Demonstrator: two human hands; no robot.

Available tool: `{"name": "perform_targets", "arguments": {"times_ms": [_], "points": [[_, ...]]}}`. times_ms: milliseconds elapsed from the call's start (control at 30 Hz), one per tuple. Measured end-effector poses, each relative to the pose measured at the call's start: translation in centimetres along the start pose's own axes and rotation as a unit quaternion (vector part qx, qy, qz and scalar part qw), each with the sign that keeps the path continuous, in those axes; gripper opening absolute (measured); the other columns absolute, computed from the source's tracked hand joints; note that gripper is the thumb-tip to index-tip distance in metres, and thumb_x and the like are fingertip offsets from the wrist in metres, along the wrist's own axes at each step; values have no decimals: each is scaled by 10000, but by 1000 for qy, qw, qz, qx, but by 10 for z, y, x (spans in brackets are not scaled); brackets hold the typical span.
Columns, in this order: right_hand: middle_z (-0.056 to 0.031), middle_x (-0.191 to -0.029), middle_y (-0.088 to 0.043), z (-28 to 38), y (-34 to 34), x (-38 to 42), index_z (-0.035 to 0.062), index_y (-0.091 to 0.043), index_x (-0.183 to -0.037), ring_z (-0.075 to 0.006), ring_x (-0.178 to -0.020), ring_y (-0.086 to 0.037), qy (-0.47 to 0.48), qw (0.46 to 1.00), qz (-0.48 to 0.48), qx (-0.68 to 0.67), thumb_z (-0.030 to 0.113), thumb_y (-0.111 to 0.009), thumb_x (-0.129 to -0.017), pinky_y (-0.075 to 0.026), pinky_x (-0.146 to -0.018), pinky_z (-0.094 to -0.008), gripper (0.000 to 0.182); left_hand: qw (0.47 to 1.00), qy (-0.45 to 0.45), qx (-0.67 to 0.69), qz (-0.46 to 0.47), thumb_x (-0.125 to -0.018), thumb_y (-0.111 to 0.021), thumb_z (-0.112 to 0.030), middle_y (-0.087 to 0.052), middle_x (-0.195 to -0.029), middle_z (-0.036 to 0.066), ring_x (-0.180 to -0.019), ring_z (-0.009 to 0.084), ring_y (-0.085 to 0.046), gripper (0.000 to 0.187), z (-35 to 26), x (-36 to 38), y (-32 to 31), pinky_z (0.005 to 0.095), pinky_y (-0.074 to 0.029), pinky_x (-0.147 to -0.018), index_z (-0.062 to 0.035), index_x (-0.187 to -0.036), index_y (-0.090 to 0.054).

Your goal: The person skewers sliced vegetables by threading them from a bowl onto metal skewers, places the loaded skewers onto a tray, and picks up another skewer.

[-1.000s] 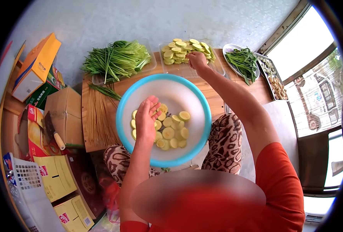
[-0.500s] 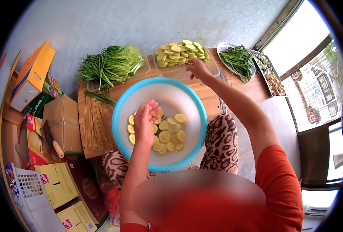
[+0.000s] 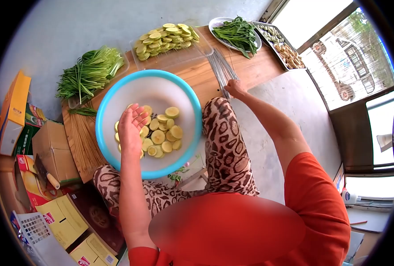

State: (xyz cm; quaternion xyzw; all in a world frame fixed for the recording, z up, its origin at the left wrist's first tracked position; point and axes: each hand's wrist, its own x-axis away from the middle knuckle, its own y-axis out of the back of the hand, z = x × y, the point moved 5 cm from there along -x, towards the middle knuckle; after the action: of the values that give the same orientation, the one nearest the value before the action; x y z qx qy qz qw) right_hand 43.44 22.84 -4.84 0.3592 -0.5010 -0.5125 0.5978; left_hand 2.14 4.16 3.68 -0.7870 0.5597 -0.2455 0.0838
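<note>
A white basin with a blue rim (image 3: 198, 106) holds several round pale-green slices (image 3: 158, 137), which look like zucchini. Over its left side hovers my left hand (image 3: 131, 126), palm turned up and fingers loosely apart, with nothing visible in it. My right hand (image 3: 235, 88) is at the near ends of a bundle of thin metal skewers (image 3: 221, 66) on the wooden table. Its fingers are pinched together at a skewer end and partly hidden. Behind the basin, a clear tray (image 3: 201, 52) bears a heap of stacked slices (image 3: 166, 41).
Cut green stalks (image 3: 90, 73) lie in a tray at the left, above a bundle of bamboo sticks (image 3: 84, 139). Leafy greens (image 3: 237, 35) fill a white plate; a metal tray (image 3: 280, 46) of skewered pieces stands beyond. A knife (image 3: 47, 173) rests by cardboard boxes (image 3: 55, 148).
My right hand has moved from the heap of slices down to the metal skewers. The view has shifted right, and my left hand stays over the basin.
</note>
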Motion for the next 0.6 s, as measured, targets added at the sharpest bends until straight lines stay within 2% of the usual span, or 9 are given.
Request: {"name": "perform_targets", "arguments": {"times_ms": [67,167,433,500,533,600], "points": [[-175,-1036,-654,5,-5,8,46,-655,-962,-329,-979,-623,-11,999,-19,38,344,-614,-765,-488,-818,-448,359,1000,6,-13,-3,-985,-399,-260,-612,-1042,110,-898,198,-610,328,1,-1,-2,318,-483,-792,-23,-1162,-541],[-189,-1022,-654,24,3,19,34,-655,-964,-326,-983,-625,-11,999,-18,41,318,-608,-768,-489,-819,-440,349,1000,10,-26,-9,-984,-412,-251,-613,-1028,109,-873,191,-614,322,5,-4,-4,311,-493,-770,-17,-1158,-548],[-179,-1065,-652,12,-8,1,9,-663,-980,-333,-1014,-622,-64,998,12,9,227,-589,-775,-497,-841,-410,308,999,-15,-39,21,-978,-447,-238,-627,-977,86,-830,162,-618,283,4,-7,-11,284,-497,-733,-31,-1115,-583],[-147,-814,-679,-2,-13,-8,48,-677,-860,-258,-711,-668,-88,996,-26,-21,283,-629,-747,-527,-649,-373,265,999,-15,-35,23,-978,-451,-239,-628,-972,83,-827,161,-619,282,5,-7,-10,281,-497,-731,-30,-1113,-584],[-147,-814,-679,-6,-10,-6,48,-677,-860,-258,-711,-668,-88,996,-26,-20,283,-629,-747,-527,-649,-373,265,999,-17,-32,26,-977,-454,-241,-629,-967,80,-823,159,-620,281,4,-7,-10,279,-496,-728,-30,-1110,-585],[-111,-692,-658,-11,-11,-3,31,-663,-810,-193,-499,-602,-55,985,56,-155,229,-631,-775,-484,-486,-319,204,999,-19,-34,29,-977,-455,-240,-630,-964,79,-820,159,-621,280,4,-6,-10,279,-497,-728,-30,-1110,-584]]}}
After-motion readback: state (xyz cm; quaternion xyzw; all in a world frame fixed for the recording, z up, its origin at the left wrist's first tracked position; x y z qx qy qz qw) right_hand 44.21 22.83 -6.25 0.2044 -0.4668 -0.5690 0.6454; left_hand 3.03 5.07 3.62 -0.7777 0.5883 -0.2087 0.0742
